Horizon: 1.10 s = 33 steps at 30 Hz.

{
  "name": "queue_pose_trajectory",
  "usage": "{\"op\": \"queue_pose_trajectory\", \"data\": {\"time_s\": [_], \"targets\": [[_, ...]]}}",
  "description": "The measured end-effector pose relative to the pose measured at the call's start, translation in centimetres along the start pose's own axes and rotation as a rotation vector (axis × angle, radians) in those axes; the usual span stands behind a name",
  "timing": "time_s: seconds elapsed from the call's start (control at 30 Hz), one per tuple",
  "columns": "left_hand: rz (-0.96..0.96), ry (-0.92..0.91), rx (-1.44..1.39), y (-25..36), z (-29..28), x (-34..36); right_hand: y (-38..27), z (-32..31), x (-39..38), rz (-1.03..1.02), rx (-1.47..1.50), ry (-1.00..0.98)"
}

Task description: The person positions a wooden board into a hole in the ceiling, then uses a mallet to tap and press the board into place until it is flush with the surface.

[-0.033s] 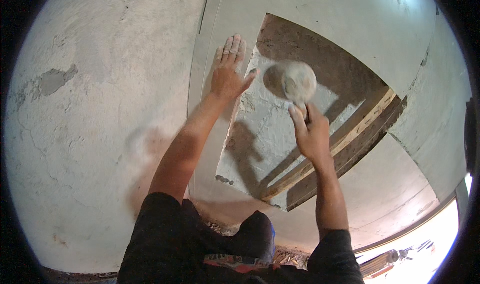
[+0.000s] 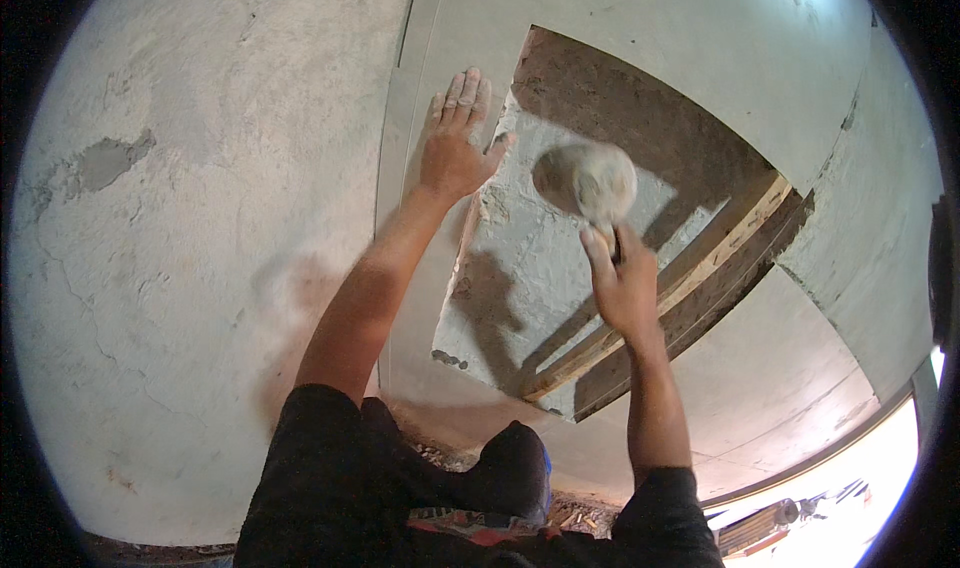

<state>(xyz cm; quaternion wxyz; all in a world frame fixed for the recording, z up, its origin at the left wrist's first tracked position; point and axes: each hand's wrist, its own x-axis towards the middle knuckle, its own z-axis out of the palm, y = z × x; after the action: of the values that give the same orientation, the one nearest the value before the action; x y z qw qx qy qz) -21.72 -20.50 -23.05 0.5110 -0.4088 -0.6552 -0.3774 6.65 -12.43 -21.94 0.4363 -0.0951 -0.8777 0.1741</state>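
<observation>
My left hand lies flat, its dusty fingers stretched out, against a smooth light-grey tile beside a gap in the tiling. The thumb points toward the edge of that gap. In front of the gap, my right hand is closed round the short handle of a mallet. The round, pale head of the mallet is dust-covered and a little blurred. Behind it show rough grey mortar and a brown bare surface. Whether the mallet touches anything, I cannot tell.
A wooden batten runs slantwise across the lower right of the gap. More smooth tiles surround it. At left stands a rough plastered wall with a grey patch. Bright light enters at lower right, by some stacked pieces.
The mallet head and my right hand have come slightly down toward me. My left hand keeps its place on the tile.
</observation>
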Motion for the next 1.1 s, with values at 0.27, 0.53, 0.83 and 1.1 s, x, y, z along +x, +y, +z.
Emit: {"op": "queue_pose_trajectory", "data": {"time_s": [0.27, 0.53, 0.83, 1.1], "targets": [[0.009, 0.108, -0.051, -1.6, -0.1, 1.0, 7.3, 1.0, -9.9, 0.392, 0.214, -0.092], [-0.040, 0.182, -0.049, 0.3, 0.3, 2.0, 9.6, 2.5, -12.1, 0.531, 0.350, -0.105], [0.000, 0.179, 0.020, -0.2, 1.4, 1.8, 11.0, 5.7, -12.3, 0.475, 0.386, -0.079], [-0.021, 0.041, -0.005, 0.3, 0.0, 1.4, 9.9, 7.6, -7.8, 0.756, 0.864, -0.152]]}}
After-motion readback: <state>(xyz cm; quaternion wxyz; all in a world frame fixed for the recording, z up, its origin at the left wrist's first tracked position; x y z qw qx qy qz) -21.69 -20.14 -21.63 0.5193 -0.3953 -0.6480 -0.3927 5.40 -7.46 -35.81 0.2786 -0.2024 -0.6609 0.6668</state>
